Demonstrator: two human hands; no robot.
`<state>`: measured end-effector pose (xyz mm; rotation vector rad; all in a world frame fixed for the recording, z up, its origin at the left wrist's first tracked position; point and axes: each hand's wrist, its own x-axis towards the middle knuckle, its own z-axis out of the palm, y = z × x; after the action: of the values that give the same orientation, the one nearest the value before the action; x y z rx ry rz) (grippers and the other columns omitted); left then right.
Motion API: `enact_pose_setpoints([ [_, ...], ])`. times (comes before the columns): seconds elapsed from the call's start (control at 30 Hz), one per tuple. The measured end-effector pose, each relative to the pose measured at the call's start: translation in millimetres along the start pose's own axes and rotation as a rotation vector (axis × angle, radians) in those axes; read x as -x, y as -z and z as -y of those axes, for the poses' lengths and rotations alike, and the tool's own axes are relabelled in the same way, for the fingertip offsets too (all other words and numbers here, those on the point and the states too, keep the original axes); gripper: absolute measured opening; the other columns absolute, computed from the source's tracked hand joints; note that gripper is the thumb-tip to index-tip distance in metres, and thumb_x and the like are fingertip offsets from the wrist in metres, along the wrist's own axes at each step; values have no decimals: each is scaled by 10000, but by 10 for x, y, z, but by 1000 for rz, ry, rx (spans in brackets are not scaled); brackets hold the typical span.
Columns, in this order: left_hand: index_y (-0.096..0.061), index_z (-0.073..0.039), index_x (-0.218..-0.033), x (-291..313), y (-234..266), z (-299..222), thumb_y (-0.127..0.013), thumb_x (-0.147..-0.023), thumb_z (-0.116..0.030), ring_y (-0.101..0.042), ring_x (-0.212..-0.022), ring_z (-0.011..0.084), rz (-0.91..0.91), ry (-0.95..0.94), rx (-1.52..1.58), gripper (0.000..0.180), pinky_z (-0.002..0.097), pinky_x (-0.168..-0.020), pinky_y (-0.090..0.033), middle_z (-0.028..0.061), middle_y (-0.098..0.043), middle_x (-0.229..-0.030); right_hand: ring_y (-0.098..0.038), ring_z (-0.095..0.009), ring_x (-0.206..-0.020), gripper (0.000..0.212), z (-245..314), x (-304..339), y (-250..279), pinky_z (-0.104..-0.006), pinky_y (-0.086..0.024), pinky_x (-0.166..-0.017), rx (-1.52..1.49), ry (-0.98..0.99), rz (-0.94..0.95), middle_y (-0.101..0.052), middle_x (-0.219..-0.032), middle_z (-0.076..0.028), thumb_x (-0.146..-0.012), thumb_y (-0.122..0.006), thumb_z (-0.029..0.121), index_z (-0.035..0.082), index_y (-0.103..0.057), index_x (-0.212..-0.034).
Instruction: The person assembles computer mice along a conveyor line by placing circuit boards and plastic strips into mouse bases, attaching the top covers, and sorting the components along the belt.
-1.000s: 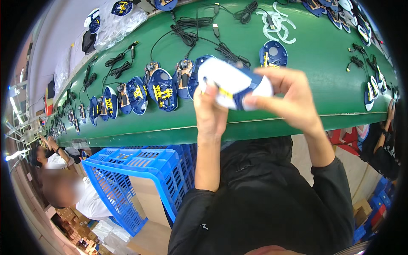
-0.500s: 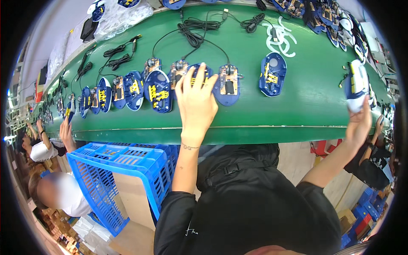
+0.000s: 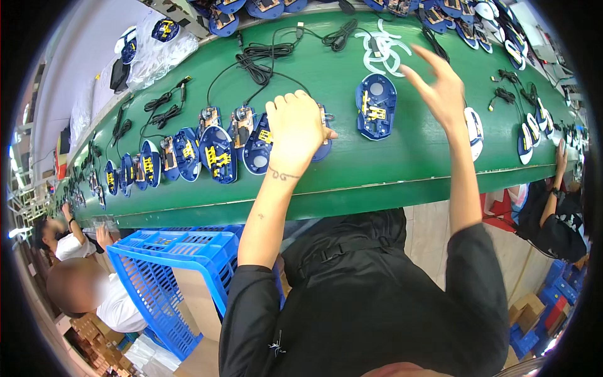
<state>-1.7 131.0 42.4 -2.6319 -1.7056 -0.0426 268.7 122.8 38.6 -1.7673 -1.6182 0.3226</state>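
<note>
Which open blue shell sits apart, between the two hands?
The open blue shell directly below the white curved strips, yellow parts facing up. It stands alone; the blue shells near the left hand crowd together in a row.

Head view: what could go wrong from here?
The left hand is over a row of closely set blue shells and might knock one. Black cables bundled behind that row could snag if a wired part is lifted. The right hand, open near loose white curved strips, could scatter them.
</note>
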Motion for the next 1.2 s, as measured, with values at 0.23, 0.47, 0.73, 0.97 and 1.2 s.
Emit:
enact_pose_setpoints([
  [0.23, -531, 30, -890, -206, 50, 159, -868, -653, -289, -654, -569, 226, 262, 179, 627, 521, 320, -544, -497, 155, -675, -730, -182, -411, -1459, 921, -499, -623, -494, -498, -132, -1198, 410, 392, 258, -269, -1571, -172, -784, -605, 694, 197, -330, -1509],
  [0.47, -592, 10, -967, -389, 518, 557, -771, -773, -95, -676, -787, 160, -77, 164, 1805, 284, 277, -673, -534, 107, -681, -885, -227, -393, -1448, 962, -236, -488, -486, -466, -170, -1196, 407, 410, 244, -318, -1547, -175, -801, -588, 700, 68, -347, -1485],
  [0.73, -678, -1, -896, -1059, 1663, 1237, -672, -854, -62, -630, -675, 90, -321, -52, 1853, 74, 200, -602, -488, 49, -693, -795, -323, -364, -1411, 752, 51, -529, -1001, -443, -265, -1166, 429, 376, 113, -386, -1488, -210, -910, -537, 540, 7, -406, -1424],
  [0.97, -694, 35, -938, -895, 2311, 1321, -661, -841, -68, -681, -750, 140, -295, -38, 1815, 146, 252, -678, -564, 89, -711, -839, -391, -389, -1358, 642, 911, -844, -1872, -463, -316, -1135, 350, 517, 68, -434, -1443, -220, -916, -549, 477, 2, -479, -1342],
  [1.2, -597, 32, -1093, -76, 1839, 1122, -695, -824, -57, -686, -878, 196, -339, 58, 1694, 300, 307, -807, -564, 158, -704, -968, -425, -407, -1324, 748, 1441, -1084, -1994, -550, -286, -1128, 233, 709, 244, -416, -1454, -219, -904, -555, 531, 57, -369, -1452],
])
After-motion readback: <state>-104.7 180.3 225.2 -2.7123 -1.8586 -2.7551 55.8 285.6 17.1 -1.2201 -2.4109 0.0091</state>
